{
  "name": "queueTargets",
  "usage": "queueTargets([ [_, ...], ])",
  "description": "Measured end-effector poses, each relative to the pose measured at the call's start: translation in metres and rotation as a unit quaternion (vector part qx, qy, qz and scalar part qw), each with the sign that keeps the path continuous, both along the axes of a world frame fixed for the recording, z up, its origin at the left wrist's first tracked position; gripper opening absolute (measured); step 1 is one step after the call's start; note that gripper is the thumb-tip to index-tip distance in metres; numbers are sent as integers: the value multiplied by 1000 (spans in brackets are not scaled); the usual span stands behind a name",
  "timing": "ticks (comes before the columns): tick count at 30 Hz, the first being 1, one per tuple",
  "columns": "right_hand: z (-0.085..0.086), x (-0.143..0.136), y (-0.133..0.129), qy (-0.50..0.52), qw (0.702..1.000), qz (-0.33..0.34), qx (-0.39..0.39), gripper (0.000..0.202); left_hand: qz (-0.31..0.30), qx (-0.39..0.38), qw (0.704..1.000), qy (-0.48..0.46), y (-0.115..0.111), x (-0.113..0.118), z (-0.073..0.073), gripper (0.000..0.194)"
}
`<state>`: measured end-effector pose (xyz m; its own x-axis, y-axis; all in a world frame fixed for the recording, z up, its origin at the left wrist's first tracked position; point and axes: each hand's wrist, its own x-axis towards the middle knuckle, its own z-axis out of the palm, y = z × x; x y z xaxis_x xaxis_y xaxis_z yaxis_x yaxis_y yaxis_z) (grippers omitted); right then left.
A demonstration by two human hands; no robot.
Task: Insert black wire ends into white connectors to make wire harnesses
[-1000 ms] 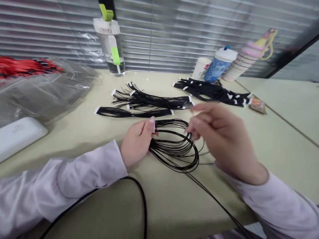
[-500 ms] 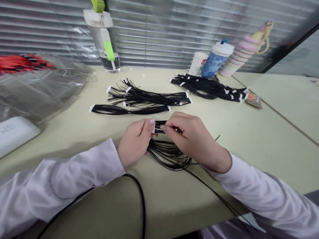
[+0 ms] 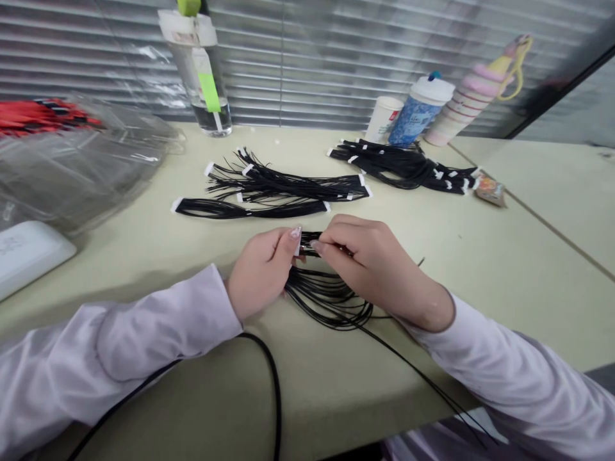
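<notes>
A looped bundle of thin black cords point(image 3: 331, 298) lies on the pale table point(image 3: 480, 275) in front of me. My left hand point(image 3: 262, 269) pinches the bundle's top end, where a small white tag shows by the thumb. My right hand point(image 3: 375, 262) meets it from the right, its fingertips closed on the same cords next to the left thumb. Loose strands trail from the loop toward the table's near right edge.
Finished black cord bundles with white tags lie beyond my hands point(image 3: 250, 208), point(image 3: 288, 182), with another pile at back right point(image 3: 408, 168). Clear plastic bags point(image 3: 81, 160) and a white case point(image 3: 29, 253) sit left. A water bottle point(image 3: 202, 77) and cups point(image 3: 418, 112) stand by the blinds. A thick black cable point(image 3: 273, 384) curves near me.
My right hand, raised and blurred to the right a second ago, has come down to the left onto the cords beside my left thumb. The loop has tightened.
</notes>
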<state>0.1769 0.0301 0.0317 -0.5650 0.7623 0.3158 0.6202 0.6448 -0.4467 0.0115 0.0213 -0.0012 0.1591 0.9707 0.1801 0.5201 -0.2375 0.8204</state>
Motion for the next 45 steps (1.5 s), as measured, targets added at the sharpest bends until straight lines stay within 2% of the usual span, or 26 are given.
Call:
queueTargets([
  [10, -4, -9, 0, -2, 1000, -16, 4, 21, 0, 2, 1000, 20, -2, 1, 1, 39],
  [14, 3, 4, 5, 33, 998, -36, -47, 17, 13, -32, 999, -9, -3, 1, 1, 41],
  [18, 7, 26, 11, -2, 996, -63, -64, 17, 24, -53, 997, -46, -4, 1, 2, 40],
  [21, 2, 33, 16, -57, 997, -53, -4, 26, 25, -63, 996, -54, -4, 0, 2, 40],
  [25, -10, 31, 20, -122, 980, -87, 127, 42, 34, -90, 993, -71, -2, -1, 1, 41],
  [29, -5, 27, 9, -179, 956, -135, 191, 35, 90, -107, 985, -100, 1, -1, -2, 46],
  [32, 10, 28, -6, -266, 937, -156, 163, 42, 145, -129, 971, -136, 4, 0, -3, 47],
  [35, 18, 31, -14, -318, 934, -141, 78, 53, 186, -142, 959, -157, 7, 2, -3, 45],
  [37, 17, 32, -16, -283, 955, -91, 14, 50, 197, -140, 956, -165, 9, 3, -3, 44],
  [40, 10, 29, -16, -164, 985, -15, -52, 32, 201, -139, 954, -175, 10, 3, -4, 44],
  [42, 4, 25, -15, -111, 991, 10, -80, 27, 202, -141, 952, -183, 10, 2, -5, 44],
  [45, 1, 20, -14, -93, 990, 18, -103, 28, 200, -148, 948, -199, 11, 2, -7, 45],
])
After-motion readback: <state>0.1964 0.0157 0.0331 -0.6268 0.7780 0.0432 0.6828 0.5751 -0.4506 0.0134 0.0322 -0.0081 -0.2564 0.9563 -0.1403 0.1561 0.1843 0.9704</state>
